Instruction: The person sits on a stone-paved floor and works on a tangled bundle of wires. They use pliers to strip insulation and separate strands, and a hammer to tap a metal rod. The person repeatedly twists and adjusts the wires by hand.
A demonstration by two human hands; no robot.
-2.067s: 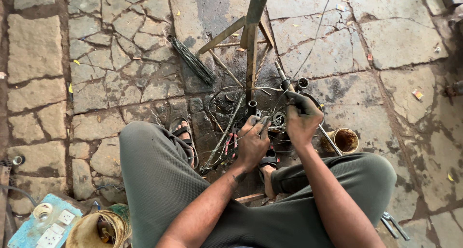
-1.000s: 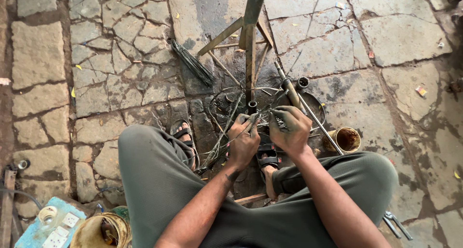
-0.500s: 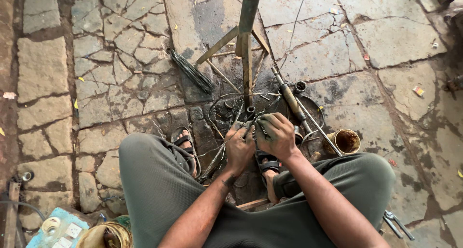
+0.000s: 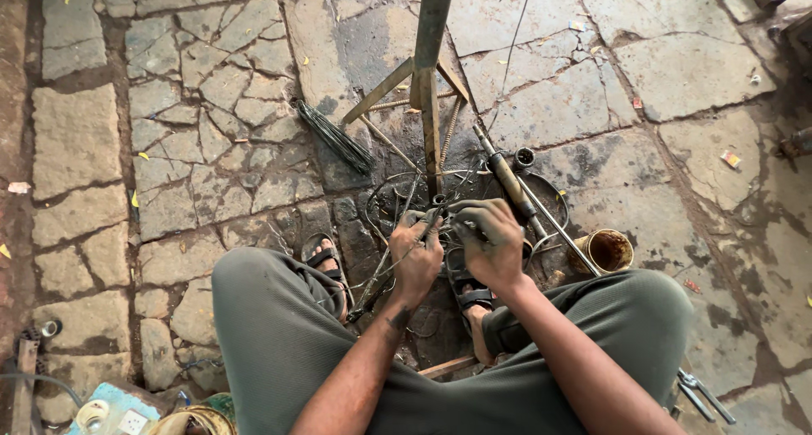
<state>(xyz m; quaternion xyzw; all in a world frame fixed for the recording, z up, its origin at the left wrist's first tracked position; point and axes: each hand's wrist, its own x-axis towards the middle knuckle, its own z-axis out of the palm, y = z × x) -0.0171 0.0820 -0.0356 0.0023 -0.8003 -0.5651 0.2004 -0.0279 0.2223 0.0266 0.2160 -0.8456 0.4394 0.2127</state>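
I sit low over a stone floor with both knees apart. My left hand [image 4: 416, 257] and my right hand [image 4: 489, 239] are close together between my knees, both greasy, fingers closed on a small metal part and thin wire spokes [image 4: 385, 270] at the foot of an upright metal stand [image 4: 431, 80]. What exactly each hand pinches is hidden by the fingers. A greasy tube-like tool [image 4: 507, 181] lies just beyond my right hand. A thin wire rim [image 4: 389, 200] lies under the stand.
A bundle of dark spokes [image 4: 337, 137] lies left of the stand. A rusty tin cup [image 4: 607, 251] stands to the right. Pliers [image 4: 702, 394] lie by my right knee. A blue box and a roll [image 4: 114, 411] sit at bottom left. My sandalled feet [image 4: 321, 257] rest below.
My right hand has come down from the tube-like tool and joined my left hand at the base of the stand. The view has tilted slightly downward.
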